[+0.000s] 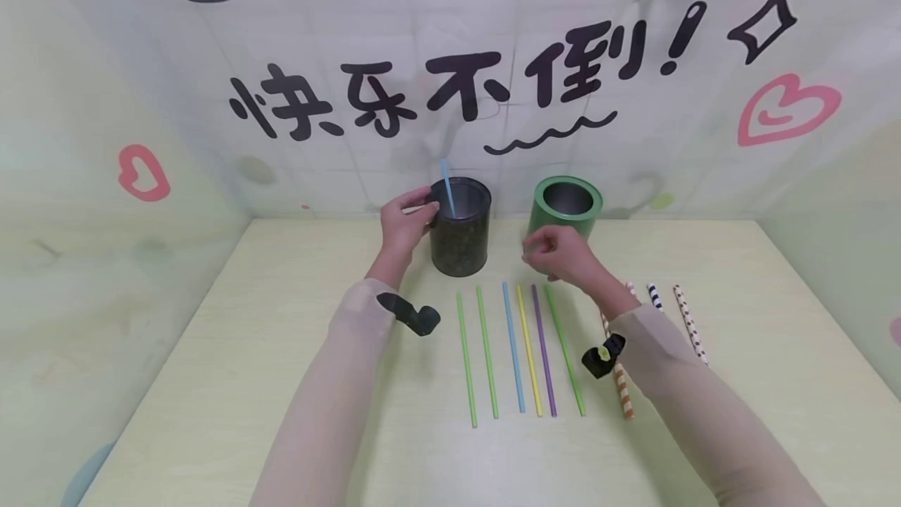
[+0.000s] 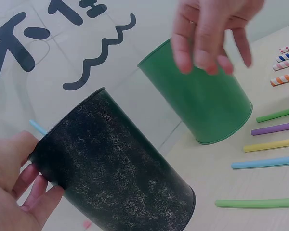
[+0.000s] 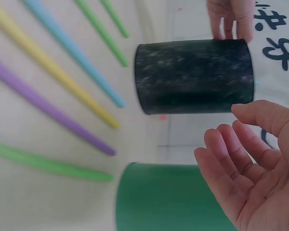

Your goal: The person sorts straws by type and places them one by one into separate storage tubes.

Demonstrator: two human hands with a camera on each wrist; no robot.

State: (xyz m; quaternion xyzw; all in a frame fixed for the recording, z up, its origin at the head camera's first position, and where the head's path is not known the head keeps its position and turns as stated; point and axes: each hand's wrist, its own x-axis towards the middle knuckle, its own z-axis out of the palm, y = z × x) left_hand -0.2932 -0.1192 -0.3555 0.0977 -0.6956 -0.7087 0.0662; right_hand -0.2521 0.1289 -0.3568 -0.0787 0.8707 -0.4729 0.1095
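My left hand (image 1: 407,225) holds the upper left side of a black can (image 1: 460,247) at its rim, thumb and fingers against the wall. A light blue straw (image 1: 447,186) stands inside that can and leans against it. My right hand (image 1: 559,253) hovers in front of a green can (image 1: 568,213), its fingers loosely bent with nothing between them. In the right wrist view the thumb and fingertips (image 3: 216,139) are apart. Both cans stand upright on the table. In front of them lies a row of plain straws (image 1: 526,350), green, blue, yellow and purple.
Patterned paper straws (image 1: 690,323) lie at the right, partly hidden by my right forearm. The table (image 1: 246,350) is pale wood. Behind the cans rises a white backdrop (image 1: 352,170) with black writing and pink hearts, and it also flanks the table.
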